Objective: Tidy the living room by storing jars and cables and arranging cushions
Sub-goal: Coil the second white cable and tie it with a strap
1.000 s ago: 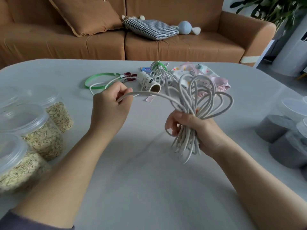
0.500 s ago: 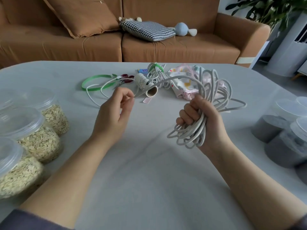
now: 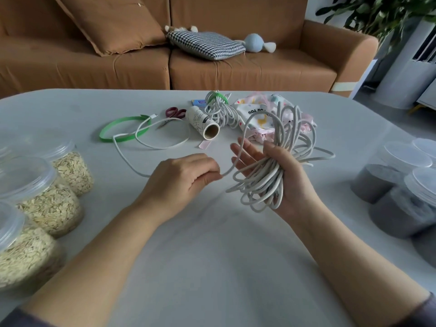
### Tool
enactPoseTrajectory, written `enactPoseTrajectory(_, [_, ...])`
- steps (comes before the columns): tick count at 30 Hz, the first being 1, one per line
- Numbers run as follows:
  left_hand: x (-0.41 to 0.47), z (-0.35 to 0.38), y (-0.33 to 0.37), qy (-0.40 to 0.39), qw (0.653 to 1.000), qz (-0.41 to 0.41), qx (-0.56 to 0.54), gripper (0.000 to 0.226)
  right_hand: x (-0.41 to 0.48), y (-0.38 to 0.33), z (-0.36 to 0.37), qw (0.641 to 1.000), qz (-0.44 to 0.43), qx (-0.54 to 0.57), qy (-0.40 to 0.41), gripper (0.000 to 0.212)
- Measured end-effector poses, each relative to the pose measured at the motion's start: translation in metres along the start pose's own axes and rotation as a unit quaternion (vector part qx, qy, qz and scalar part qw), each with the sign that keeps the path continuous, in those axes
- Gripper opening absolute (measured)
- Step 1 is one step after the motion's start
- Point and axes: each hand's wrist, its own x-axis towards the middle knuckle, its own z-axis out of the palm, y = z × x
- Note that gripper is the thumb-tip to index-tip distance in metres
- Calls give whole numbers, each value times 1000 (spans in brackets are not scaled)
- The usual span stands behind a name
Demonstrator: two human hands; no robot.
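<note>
A long white cable (image 3: 264, 178) is looped in several coils across my right hand (image 3: 280, 171), whose palm faces up with the fingers partly spread under the bundle. My left hand (image 3: 181, 178) pinches the loose run of the same cable just left of the coil; that free end trails back over the table to a plug (image 3: 153, 116). A second coiled cable tied with a green strap (image 3: 218, 107) lies at the back. Clear jars of oats (image 3: 44, 199) stand at the left, jars of dark grains (image 3: 379, 182) at the right. A brown cushion (image 3: 113, 22) and a checked cushion (image 3: 207, 44) rest on the sofa.
On the grey table (image 3: 212, 256) lie a green strap loop (image 3: 122, 131), red-handled scissors (image 3: 174, 113), a cardboard roll (image 3: 204, 123) and a patterned pink pouch (image 3: 259, 114). A blue plush toy (image 3: 254, 42) sits on the brown sofa (image 3: 236, 67). A plant stands at the far right.
My right hand turned palm-up and loosened its fist around the coil. My left hand moved down and right, closer to the bundle, still pinching the loose cable run.
</note>
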Motion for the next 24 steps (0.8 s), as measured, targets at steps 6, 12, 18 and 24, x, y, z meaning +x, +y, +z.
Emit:
enactPoseTrajectory(6, [-3,4,-2,-53,998,-5,-22,19,-1,-5,-4,999,14,30,-42,23])
enactPoseTrajectory(12, [0,3,-1,-13,999,-25,-29,27,2,2,-3,1000,15,14,-19,12])
enactPoseTrajectory(18, [-3,0,-2,-30,997,-61,-39,32,3,3,-1,999,9,11,-34,18])
enactPoseTrajectory(24, [1,-13,-17,-26,998,-24,52,36,7,-21,-17,989,125,77,-11,48])
